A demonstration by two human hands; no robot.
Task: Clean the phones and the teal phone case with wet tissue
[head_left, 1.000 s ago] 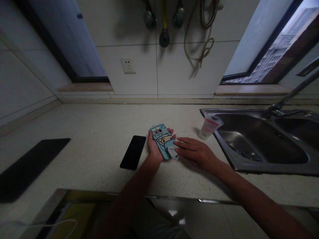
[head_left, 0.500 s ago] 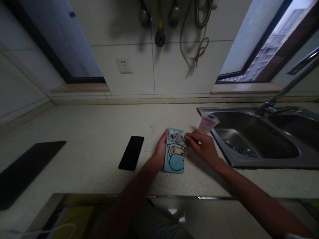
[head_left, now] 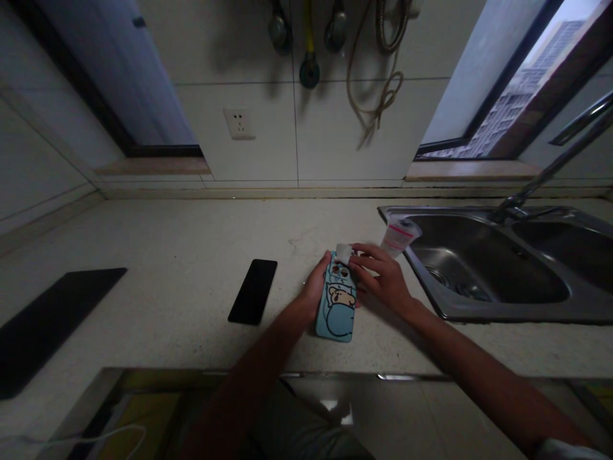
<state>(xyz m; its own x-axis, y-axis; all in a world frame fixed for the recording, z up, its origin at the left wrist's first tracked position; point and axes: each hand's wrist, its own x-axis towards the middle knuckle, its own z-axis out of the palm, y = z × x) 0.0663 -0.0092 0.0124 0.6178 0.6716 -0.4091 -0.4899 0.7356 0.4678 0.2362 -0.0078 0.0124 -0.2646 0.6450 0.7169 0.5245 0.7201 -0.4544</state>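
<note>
A light blue phone case (head_left: 336, 305) with a cartoon bear lies on the speckled counter (head_left: 182, 255) near its front edge. My left hand (head_left: 316, 289) grips the case along its left side. My right hand (head_left: 380, 278) pinches a small white wipe (head_left: 343, 253) against the top end of the case, by the camera holes. A black phone (head_left: 253, 291) lies flat on the counter, a little left of my left hand.
A small white tube with a pink label (head_left: 398, 235) stands by the corner of the steel sink (head_left: 483, 268) at right, with a tap (head_left: 550, 169) over it. A black mat (head_left: 52, 322) lies at far left. A wall socket (head_left: 239, 122) and hanging hoses (head_left: 378, 70) are behind.
The case went from held tilted in my left hand to lying flat nearer the sink. My right hand slid the wipe from the case's lower part up to its top end.
</note>
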